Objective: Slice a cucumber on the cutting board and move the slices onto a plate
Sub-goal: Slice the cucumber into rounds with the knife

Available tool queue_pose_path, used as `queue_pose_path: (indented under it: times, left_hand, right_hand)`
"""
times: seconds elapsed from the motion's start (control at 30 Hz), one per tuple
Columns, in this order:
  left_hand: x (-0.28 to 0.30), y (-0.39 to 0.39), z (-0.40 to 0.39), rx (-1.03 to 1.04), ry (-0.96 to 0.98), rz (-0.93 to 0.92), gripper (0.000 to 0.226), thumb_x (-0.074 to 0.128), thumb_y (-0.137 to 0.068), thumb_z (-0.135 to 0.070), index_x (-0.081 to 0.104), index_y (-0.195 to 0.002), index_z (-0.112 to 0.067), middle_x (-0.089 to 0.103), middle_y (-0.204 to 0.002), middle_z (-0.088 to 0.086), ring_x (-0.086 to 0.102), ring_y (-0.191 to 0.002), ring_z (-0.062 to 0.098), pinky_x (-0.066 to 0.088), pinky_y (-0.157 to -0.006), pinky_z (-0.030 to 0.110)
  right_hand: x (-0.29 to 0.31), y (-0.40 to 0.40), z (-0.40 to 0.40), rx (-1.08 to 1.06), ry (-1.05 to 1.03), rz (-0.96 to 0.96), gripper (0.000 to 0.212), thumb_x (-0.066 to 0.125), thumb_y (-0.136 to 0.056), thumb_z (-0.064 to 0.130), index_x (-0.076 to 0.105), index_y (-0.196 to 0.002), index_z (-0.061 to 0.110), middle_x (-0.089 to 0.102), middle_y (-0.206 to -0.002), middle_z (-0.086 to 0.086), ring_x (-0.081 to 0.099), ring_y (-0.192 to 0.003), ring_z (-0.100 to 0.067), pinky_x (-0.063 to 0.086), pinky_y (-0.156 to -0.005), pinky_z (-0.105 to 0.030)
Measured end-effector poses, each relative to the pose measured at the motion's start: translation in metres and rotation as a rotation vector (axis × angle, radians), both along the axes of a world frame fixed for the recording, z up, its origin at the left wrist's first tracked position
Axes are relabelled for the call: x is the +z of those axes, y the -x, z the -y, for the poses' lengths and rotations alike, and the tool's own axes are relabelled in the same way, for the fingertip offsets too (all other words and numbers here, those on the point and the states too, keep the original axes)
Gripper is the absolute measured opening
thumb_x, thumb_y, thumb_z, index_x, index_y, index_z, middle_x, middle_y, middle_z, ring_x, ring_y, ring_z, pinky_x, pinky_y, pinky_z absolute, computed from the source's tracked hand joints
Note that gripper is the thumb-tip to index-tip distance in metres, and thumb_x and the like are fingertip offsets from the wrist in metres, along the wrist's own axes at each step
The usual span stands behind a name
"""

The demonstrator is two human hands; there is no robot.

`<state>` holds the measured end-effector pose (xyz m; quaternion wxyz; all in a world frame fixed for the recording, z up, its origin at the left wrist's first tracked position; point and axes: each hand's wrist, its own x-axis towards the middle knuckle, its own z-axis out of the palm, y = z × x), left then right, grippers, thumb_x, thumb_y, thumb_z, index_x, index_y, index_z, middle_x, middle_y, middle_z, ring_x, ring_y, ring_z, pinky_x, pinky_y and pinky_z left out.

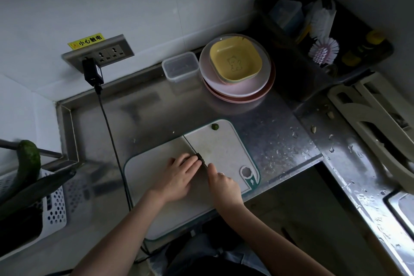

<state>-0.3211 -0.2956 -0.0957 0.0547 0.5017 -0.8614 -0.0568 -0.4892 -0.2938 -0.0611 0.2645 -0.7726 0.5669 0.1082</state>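
So far: cut end (215,126) on far board (224,152); left hand (179,177) pins cucumber (200,158), right hand (224,184) closed around knife (192,147); plates (237,87) bare.

the things are carried by a stainless steel counter (156,105), which is edged by a raised steel lip along its far and left sides. a white cutting board (226,152) with a green rim is laid at the near edge, partly overhanging it. a clear plastic container (181,66) is set at the back, just beside a stack of pink plates (237,87) topped by yellow square dishes (235,60). a black cable (109,132) is trailed across the surface left of the board. water droplets (289,150) are scattered over the right part, and a few pale scraps (313,129) are seen near the right corner.
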Motion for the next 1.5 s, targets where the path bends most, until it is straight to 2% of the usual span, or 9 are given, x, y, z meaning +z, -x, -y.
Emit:
queue_pose_path:
  times: [0.13,0.27,0.4,0.5,0.67,1.07,1.27,1.4,1.5]
  left_hand:
    - [0.0,-0.001,0.001,0.002,-0.016,-0.01,0.087,0.086,-0.039,-0.02,0.045,-0.115,-0.012,0.046,-0.118,0.003,0.043,-0.106,0.024,0.054,-0.067,0.038]
    - [0.004,-0.003,0.001,-0.007,-0.025,-0.022,0.078,0.082,-0.045,-0.014,0.045,-0.114,-0.014,0.053,-0.115,0.003,0.043,-0.106,0.023,0.053,-0.067,0.036]
    - [0.004,-0.003,-0.001,-0.007,-0.025,-0.037,0.076,0.08,-0.052,-0.012,0.044,-0.119,-0.014,0.048,-0.116,0.001,0.044,-0.105,0.022,0.053,-0.067,0.035]
    - [0.005,-0.002,0.0,-0.009,-0.019,-0.033,0.081,0.079,-0.051,-0.013,0.043,-0.123,-0.013,0.043,-0.117,0.0,0.044,-0.103,0.022,0.053,-0.066,0.034]
    - [0.003,-0.003,0.001,-0.014,0.0,-0.025,0.079,0.08,-0.05,-0.013,0.043,-0.12,-0.013,0.042,-0.117,0.001,0.044,-0.103,0.024,0.053,-0.066,0.035]
    - [0.002,-0.003,0.002,-0.018,0.002,-0.025,0.074,0.08,-0.049,-0.015,0.044,-0.114,-0.014,0.042,-0.109,0.001,0.043,-0.102,0.025,0.052,-0.066,0.034]
    - [0.0,-0.003,-0.001,-0.028,0.0,-0.015,0.087,0.087,-0.039,-0.023,0.043,-0.114,-0.011,0.04,-0.119,0.002,0.041,-0.106,0.023,0.054,-0.07,0.036]
    - [0.002,-0.004,0.0,-0.012,0.008,-0.035,0.086,0.086,-0.04,-0.021,0.043,-0.113,-0.011,0.04,-0.118,0.003,0.041,-0.106,0.023,0.055,-0.069,0.035]
    - [0.003,-0.005,-0.001,-0.019,0.004,-0.053,0.077,0.082,-0.048,-0.019,0.043,-0.114,-0.01,0.04,-0.118,0.003,0.041,-0.106,0.024,0.055,-0.07,0.036]
  right_hand:
    - [0.006,0.003,0.013,-0.141,-0.068,0.117,0.013,0.035,-0.1,0.016,0.034,-0.114,0.014,0.065,-0.099,-0.017,0.064,-0.087,-0.038,0.044,-0.062,-0.041]
    - [0.02,0.009,0.02,-0.244,-0.013,0.218,0.008,0.033,-0.101,0.02,0.034,-0.107,0.015,0.064,-0.089,-0.015,0.061,-0.073,-0.036,0.047,-0.056,-0.042]
    - [0.025,0.007,0.013,-0.168,-0.014,0.224,0.007,0.033,-0.101,0.022,0.033,-0.106,0.016,0.064,-0.086,-0.014,0.059,-0.07,-0.034,0.049,-0.057,-0.042]
    - [0.027,0.004,0.008,-0.112,-0.01,0.198,0.014,0.031,-0.102,0.021,0.033,-0.114,0.015,0.064,-0.091,-0.014,0.048,-0.065,-0.028,0.036,-0.055,-0.034]
    - [0.021,0.002,0.005,-0.074,0.005,0.169,0.017,0.031,-0.101,0.018,0.033,-0.117,0.013,0.063,-0.091,-0.013,0.059,-0.072,-0.033,0.038,-0.056,-0.035]
    - [0.008,-0.002,0.0,0.015,0.001,0.07,0.037,0.039,-0.094,0.002,0.029,-0.129,0.011,0.063,-0.098,-0.011,0.064,-0.084,-0.033,0.039,-0.06,-0.035]
    - [-0.004,-0.001,0.002,0.007,-0.016,0.026,0.032,0.035,-0.099,0.008,0.032,-0.13,0.011,0.065,-0.1,-0.011,0.065,-0.088,-0.035,0.049,-0.069,-0.04]
    - [-0.005,-0.004,0.001,0.033,-0.005,-0.002,0.034,0.034,-0.098,0.006,0.031,-0.132,0.01,0.066,-0.101,-0.011,0.066,-0.09,-0.035,0.05,-0.071,-0.041]
    - [-0.003,-0.001,0.009,-0.024,-0.053,0.053,0.023,0.035,-0.1,0.013,0.034,-0.122,0.013,0.066,-0.099,-0.014,0.065,-0.087,-0.036,0.048,-0.066,-0.04]
